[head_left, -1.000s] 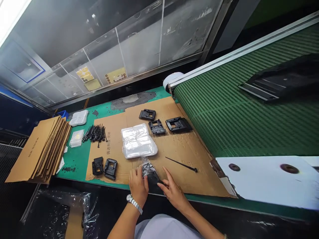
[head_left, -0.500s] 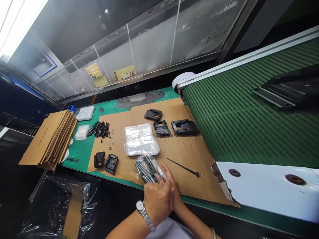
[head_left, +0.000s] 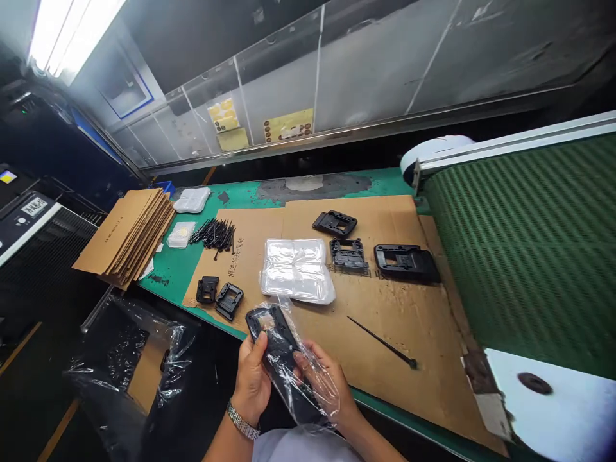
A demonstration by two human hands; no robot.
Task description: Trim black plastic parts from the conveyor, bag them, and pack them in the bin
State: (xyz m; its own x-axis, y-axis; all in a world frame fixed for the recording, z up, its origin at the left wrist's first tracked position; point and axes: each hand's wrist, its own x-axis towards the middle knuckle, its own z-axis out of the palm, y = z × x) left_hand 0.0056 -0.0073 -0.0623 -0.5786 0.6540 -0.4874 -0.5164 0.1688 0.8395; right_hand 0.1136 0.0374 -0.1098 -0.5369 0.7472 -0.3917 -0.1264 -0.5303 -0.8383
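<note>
Both my hands hold a black plastic part (head_left: 279, 346) wrapped in a clear plastic bag (head_left: 315, 385), just off the near edge of the bench. My left hand (head_left: 253, 378) grips the part's left side with the thumb on top. My right hand (head_left: 327, 385) is closed around the bag's lower end. A stack of clear bags (head_left: 297, 269) lies on the cardboard sheet (head_left: 385, 308) beyond them. A single black cable tie (head_left: 382, 342) lies to the right.
Loose black parts (head_left: 405, 262) (head_left: 334, 223) (head_left: 347, 253) (head_left: 229, 299) (head_left: 206, 289) sit on the cardboard. A bundle of black ties (head_left: 214, 232) and flat cardboard sheets (head_left: 128, 234) lie at left. A green conveyor belt (head_left: 529, 237) runs at right. A large plastic bag (head_left: 120, 359) hangs below the bench.
Both hands lifted the bagged part off the cardboard toward me, and the part now sits further inside the bag. The camera swung left.
</note>
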